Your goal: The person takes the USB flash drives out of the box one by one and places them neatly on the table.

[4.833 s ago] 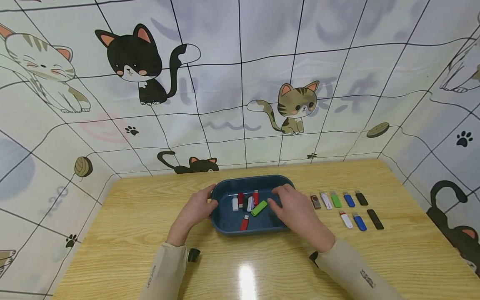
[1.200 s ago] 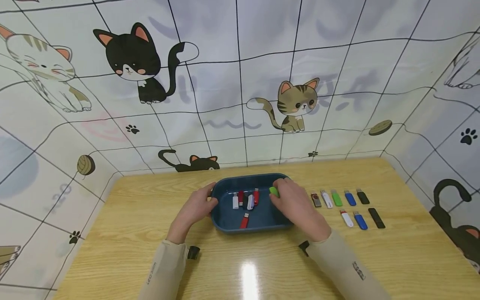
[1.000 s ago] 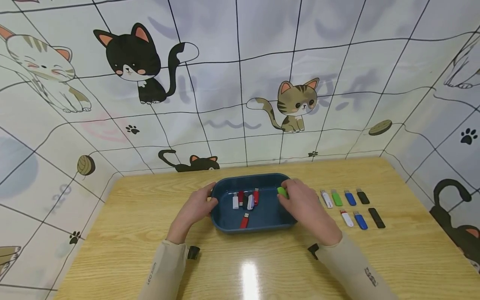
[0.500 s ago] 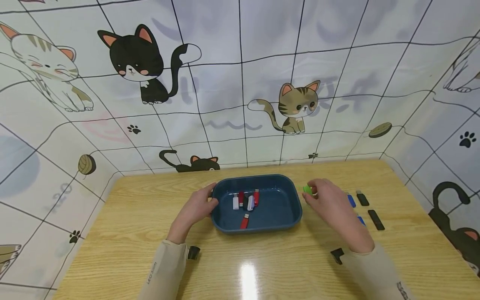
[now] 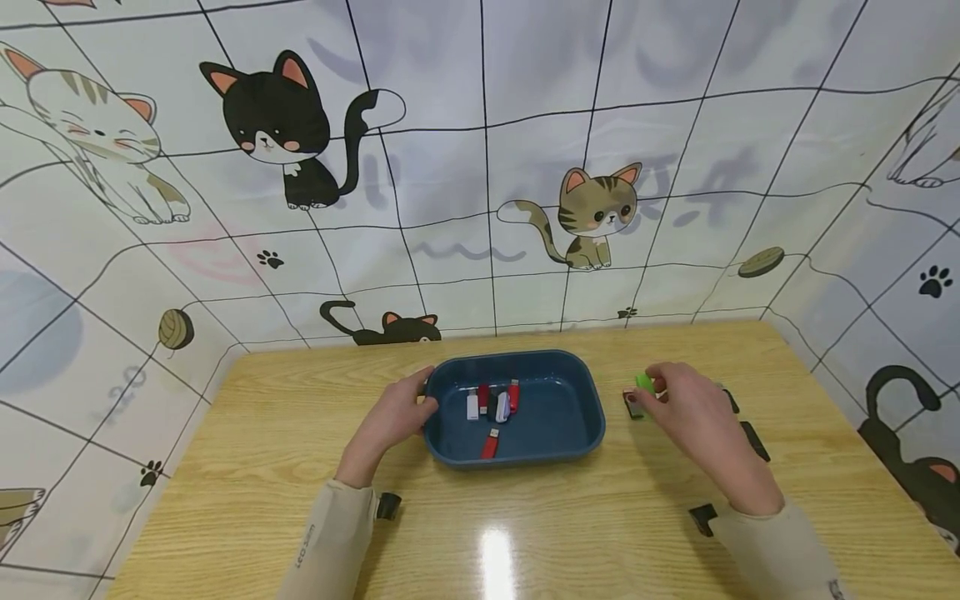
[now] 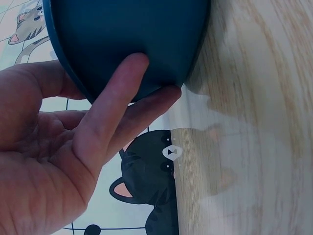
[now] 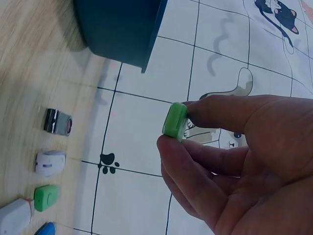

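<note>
Hovering green stick (image 7: 175,121) beyond tray rim (image 5: 517,461)

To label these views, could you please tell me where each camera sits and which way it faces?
Head: on the head, facing forward and down at the tray; left hand, right hand and sleeves show.
Left wrist: on that wrist, facing the tray's end; left hand shows.
Right wrist: on that wrist, facing the green stick; right hand shows.
Head and right wrist share the green stick.
</note>
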`<move>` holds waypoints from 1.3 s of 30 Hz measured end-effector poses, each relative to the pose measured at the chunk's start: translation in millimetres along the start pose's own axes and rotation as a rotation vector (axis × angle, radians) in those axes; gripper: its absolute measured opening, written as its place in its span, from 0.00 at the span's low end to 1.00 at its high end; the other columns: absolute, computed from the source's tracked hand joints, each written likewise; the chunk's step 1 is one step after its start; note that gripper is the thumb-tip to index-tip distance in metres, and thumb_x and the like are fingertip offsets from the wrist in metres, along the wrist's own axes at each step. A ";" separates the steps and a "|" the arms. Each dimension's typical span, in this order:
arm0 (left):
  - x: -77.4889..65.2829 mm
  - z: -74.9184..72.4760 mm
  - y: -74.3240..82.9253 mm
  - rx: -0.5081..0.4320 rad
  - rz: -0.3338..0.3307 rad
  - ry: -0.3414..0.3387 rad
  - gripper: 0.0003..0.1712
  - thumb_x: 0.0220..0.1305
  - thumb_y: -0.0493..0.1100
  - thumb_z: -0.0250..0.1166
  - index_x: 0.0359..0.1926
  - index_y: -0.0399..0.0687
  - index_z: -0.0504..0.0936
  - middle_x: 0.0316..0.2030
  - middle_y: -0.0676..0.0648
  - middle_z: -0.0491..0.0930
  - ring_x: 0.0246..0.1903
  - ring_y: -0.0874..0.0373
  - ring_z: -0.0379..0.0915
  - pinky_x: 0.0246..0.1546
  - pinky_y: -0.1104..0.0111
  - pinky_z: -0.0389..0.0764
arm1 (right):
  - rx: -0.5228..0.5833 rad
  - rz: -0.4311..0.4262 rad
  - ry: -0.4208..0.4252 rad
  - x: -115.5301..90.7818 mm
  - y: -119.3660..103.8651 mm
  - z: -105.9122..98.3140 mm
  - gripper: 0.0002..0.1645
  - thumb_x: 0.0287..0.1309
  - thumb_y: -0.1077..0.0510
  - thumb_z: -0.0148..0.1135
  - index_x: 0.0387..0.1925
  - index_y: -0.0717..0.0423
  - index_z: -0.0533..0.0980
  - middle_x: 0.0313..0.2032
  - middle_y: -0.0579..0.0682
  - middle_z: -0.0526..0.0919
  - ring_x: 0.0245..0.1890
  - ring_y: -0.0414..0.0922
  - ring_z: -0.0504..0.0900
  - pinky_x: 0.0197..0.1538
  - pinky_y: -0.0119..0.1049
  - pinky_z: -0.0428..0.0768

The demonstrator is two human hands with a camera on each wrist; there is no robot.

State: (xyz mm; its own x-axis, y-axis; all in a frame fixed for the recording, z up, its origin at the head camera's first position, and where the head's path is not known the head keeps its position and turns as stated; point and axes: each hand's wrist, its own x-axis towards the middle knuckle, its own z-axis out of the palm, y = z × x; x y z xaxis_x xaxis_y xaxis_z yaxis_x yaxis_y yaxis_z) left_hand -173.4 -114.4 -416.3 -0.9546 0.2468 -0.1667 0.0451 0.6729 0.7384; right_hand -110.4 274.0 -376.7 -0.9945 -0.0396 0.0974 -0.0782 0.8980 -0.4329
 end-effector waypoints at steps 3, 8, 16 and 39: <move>-0.4 0.0 -0.6 -0.001 0.001 0.004 0.37 0.68 0.34 0.57 0.77 0.33 0.61 0.63 0.27 0.75 0.33 0.51 0.87 0.29 0.63 0.87 | 0.000 0.015 -0.016 -0.6 4.0 -0.6 0.26 0.67 0.57 0.68 0.56 0.74 0.77 0.44 0.68 0.84 0.40 0.60 0.86 0.37 0.55 0.82; -1.1 -0.3 -3.1 -0.003 -0.005 0.008 0.37 0.68 0.35 0.57 0.77 0.33 0.62 0.63 0.27 0.76 0.34 0.51 0.87 0.29 0.63 0.88 | -0.007 0.016 -0.027 -2.3 11.7 0.2 0.25 0.67 0.57 0.67 0.55 0.75 0.77 0.43 0.68 0.83 0.39 0.59 0.84 0.37 0.55 0.82; -1.4 -0.8 -6.5 -0.002 -0.011 0.012 0.37 0.68 0.35 0.57 0.77 0.34 0.62 0.62 0.28 0.76 0.35 0.51 0.86 0.29 0.63 0.88 | -0.028 0.025 -0.058 -3.0 22.4 4.1 0.24 0.64 0.58 0.70 0.52 0.76 0.78 0.39 0.65 0.84 0.36 0.56 0.83 0.34 0.52 0.81; 1.3 -0.3 -1.7 -0.008 0.022 0.002 0.37 0.67 0.33 0.56 0.77 0.32 0.62 0.61 0.27 0.77 0.28 0.54 0.85 0.27 0.64 0.86 | -0.079 0.086 -0.233 -1.3 40.0 16.6 0.19 0.66 0.60 0.68 0.45 0.75 0.76 0.32 0.56 0.81 0.27 0.47 0.76 0.28 0.43 0.76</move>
State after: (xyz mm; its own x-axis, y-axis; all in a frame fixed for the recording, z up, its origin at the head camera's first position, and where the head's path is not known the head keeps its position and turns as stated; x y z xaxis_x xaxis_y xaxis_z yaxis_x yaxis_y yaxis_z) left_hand -174.8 -115.5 -417.7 -0.9540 0.2602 -0.1487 0.0641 0.6617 0.7470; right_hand -113.5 302.8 -409.0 -0.9873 -0.0531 -0.1495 0.0041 0.9334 -0.3588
